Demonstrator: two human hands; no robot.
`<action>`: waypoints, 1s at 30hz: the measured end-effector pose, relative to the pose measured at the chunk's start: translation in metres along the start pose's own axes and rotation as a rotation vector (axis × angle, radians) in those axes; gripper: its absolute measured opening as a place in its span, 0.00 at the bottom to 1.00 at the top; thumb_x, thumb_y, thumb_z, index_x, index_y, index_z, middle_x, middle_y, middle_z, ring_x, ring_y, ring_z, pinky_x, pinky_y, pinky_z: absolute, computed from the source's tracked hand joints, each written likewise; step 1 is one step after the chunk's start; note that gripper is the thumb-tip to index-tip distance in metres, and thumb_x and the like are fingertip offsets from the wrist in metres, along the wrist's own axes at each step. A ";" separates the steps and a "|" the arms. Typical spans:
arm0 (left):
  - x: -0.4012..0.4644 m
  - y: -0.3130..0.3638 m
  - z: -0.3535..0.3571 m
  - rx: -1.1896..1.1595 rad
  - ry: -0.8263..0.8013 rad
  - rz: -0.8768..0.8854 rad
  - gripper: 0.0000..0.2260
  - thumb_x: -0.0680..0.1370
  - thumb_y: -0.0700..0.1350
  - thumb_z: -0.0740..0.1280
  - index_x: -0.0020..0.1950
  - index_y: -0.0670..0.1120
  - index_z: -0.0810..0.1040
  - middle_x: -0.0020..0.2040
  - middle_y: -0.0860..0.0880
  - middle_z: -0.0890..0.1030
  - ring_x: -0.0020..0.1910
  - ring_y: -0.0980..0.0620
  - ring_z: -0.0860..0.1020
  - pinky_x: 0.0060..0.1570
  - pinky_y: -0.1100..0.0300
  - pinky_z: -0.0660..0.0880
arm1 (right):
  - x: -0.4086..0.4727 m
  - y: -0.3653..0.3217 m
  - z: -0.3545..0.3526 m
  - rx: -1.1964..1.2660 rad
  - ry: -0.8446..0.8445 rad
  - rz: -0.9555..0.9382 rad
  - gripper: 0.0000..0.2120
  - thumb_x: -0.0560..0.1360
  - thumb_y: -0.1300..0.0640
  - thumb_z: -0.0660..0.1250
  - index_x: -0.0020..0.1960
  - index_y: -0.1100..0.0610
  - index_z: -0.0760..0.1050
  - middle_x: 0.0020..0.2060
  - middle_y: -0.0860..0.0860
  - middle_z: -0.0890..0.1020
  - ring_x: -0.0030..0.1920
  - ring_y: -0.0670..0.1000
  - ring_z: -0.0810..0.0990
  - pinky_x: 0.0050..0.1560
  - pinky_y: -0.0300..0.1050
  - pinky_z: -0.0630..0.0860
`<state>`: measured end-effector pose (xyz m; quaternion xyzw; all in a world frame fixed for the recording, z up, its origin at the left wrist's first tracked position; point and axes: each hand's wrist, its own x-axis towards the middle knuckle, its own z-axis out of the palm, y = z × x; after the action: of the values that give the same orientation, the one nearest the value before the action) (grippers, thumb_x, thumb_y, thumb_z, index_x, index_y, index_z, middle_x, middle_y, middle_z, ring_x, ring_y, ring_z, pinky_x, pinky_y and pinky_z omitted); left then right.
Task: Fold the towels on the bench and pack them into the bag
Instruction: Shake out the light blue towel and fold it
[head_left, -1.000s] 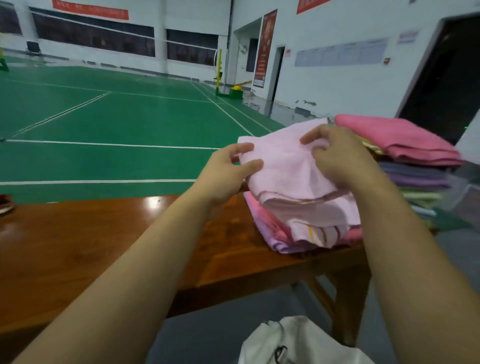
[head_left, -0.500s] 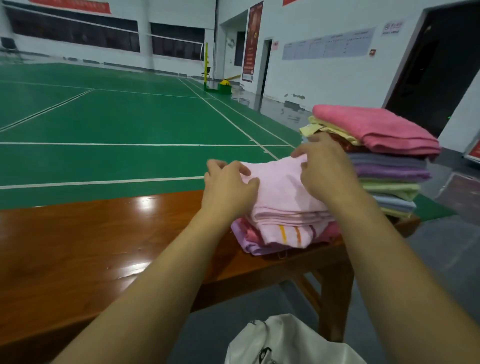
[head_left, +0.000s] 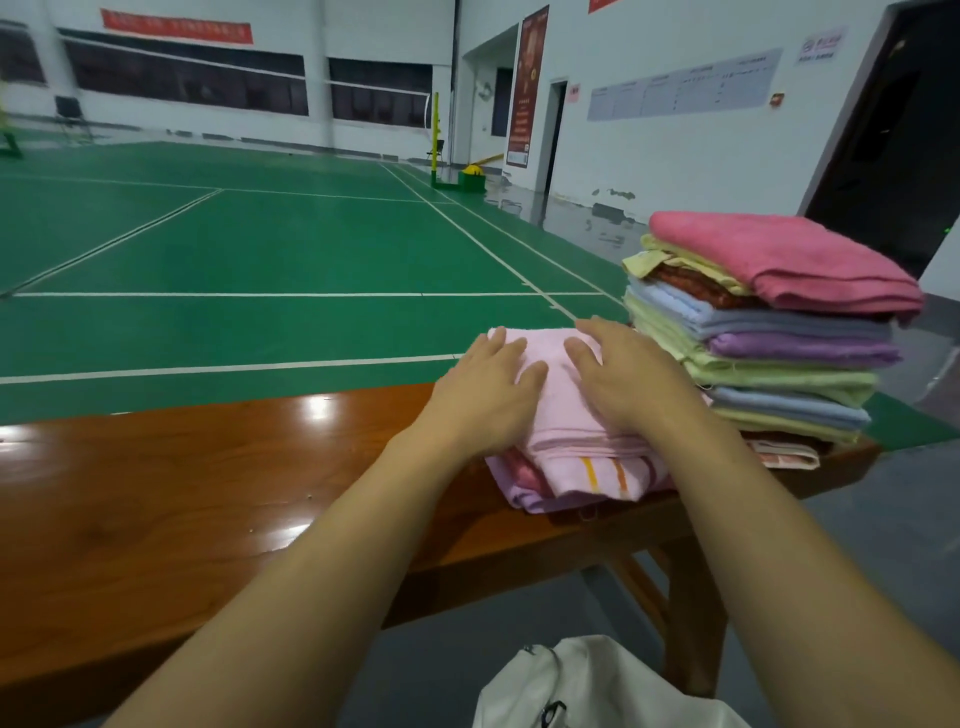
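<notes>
- My left hand (head_left: 485, 395) and right hand (head_left: 621, 379) lie flat, fingers straight, pressing the folded pink towel (head_left: 558, 410) mid-frame on the bench (head_left: 208, 493).
- A tall towel stack (head_left: 769, 332) waits right; the white bag (head_left: 597, 686), bottom edge, seems unpacked.

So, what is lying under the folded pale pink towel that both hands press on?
Under the folded pale pink towel lie a striped towel and a lilac one; only their front edges show, the rest is covered.

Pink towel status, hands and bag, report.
Both hands, left and right, flat on the folded pink towel atop the small pile. White bag below the bench, nothing packed yet.
</notes>
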<state>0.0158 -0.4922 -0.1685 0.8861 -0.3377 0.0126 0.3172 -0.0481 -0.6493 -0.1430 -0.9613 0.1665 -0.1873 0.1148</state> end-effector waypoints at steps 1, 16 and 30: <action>-0.002 -0.005 -0.008 -0.010 0.029 -0.013 0.26 0.86 0.55 0.52 0.82 0.47 0.58 0.83 0.48 0.52 0.81 0.50 0.50 0.79 0.51 0.49 | 0.001 -0.005 -0.001 0.015 0.004 -0.022 0.24 0.84 0.44 0.54 0.78 0.50 0.65 0.77 0.49 0.67 0.76 0.53 0.65 0.74 0.51 0.62; -0.110 -0.148 -0.151 0.203 0.161 -0.296 0.26 0.85 0.55 0.56 0.80 0.44 0.62 0.81 0.44 0.60 0.80 0.49 0.57 0.78 0.55 0.53 | 0.000 -0.232 0.048 0.179 -0.084 -0.457 0.24 0.84 0.44 0.57 0.78 0.50 0.66 0.77 0.50 0.67 0.76 0.51 0.65 0.75 0.48 0.62; -0.245 -0.272 -0.292 0.453 0.330 -0.691 0.19 0.76 0.53 0.68 0.65 0.47 0.79 0.61 0.40 0.80 0.61 0.38 0.76 0.62 0.47 0.74 | -0.060 -0.424 0.129 0.456 -0.403 -0.680 0.18 0.82 0.45 0.62 0.68 0.50 0.77 0.65 0.49 0.81 0.63 0.52 0.78 0.64 0.47 0.74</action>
<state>0.0476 -0.0259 -0.1443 0.9802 0.0445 0.1209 0.1503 0.0685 -0.2178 -0.1592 -0.9287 -0.2297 -0.0554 0.2858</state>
